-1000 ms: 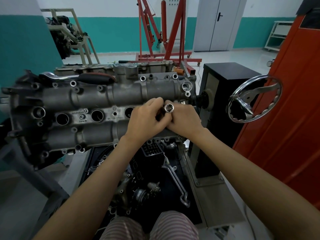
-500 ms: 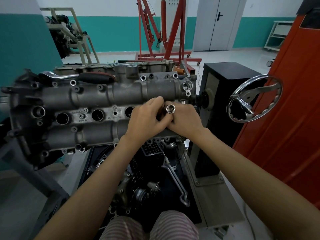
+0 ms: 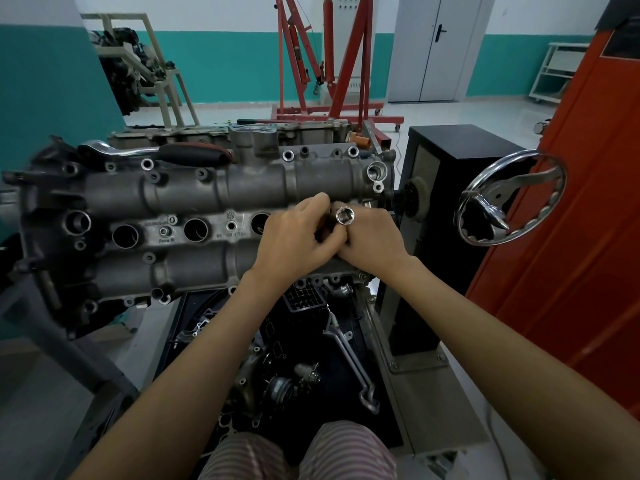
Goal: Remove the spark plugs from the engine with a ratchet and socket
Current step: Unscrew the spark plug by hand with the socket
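Note:
A grey engine head [image 3: 194,192] lies across an engine stand with a row of round spark plug wells [image 3: 195,230] along its middle. At the rightmost well, my left hand [image 3: 294,237] and my right hand [image 3: 372,237] meet, both gripping a chrome socket [image 3: 345,215] whose open end faces up toward me. The lower part of the socket and whatever it sits on are hidden by my fingers. A ratchet [image 3: 162,152] with a black and red handle rests on the far top edge of the engine, at the left.
A chrome handwheel [image 3: 509,199] on the black stand column [image 3: 446,209] sits right of my hands. An orange panel [image 3: 571,216] fills the right side. Below the engine a black tray [image 3: 349,362] holds loose parts and a wrench. A red engine hoist [image 3: 332,64] stands behind.
The socket has shifted slightly lower and to the right between my fingers. Both hands stay together at the rightmost well.

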The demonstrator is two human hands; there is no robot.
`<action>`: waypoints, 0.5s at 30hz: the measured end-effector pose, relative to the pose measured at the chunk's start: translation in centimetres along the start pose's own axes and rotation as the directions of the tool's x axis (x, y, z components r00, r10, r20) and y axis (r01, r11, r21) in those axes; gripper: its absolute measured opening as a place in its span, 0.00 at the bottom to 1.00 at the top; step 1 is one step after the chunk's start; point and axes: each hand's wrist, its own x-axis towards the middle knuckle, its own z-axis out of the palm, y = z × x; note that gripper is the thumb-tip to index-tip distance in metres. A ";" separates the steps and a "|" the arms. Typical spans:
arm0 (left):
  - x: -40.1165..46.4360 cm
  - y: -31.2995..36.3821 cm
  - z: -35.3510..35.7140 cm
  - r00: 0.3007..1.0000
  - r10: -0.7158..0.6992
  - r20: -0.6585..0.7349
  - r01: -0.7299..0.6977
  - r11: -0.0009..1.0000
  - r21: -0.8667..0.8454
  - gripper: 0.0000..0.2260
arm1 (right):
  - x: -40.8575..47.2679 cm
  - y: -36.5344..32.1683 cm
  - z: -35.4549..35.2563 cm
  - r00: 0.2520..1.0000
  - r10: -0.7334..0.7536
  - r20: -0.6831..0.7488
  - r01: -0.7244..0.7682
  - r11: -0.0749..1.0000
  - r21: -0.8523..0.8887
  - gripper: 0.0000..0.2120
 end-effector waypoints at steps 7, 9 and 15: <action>-0.1 -0.3 0.3 0.999 -0.030 -0.020 0.031 0.999 0.028 0.17 | 0.0 -0.2 0.0 0.998 0.018 -0.055 -0.017 1.000 0.019 0.24; -0.2 -0.5 0.4 0.999 -0.053 -0.010 0.054 0.999 0.011 0.19 | 0.0 -0.4 -0.2 0.996 0.012 -0.089 -0.009 0.999 0.037 0.23; -0.1 -0.2 0.1 0.999 0.020 -0.030 -0.019 0.999 0.031 0.16 | 0.0 0.0 0.0 1.000 -0.017 -0.026 0.017 0.999 0.028 0.15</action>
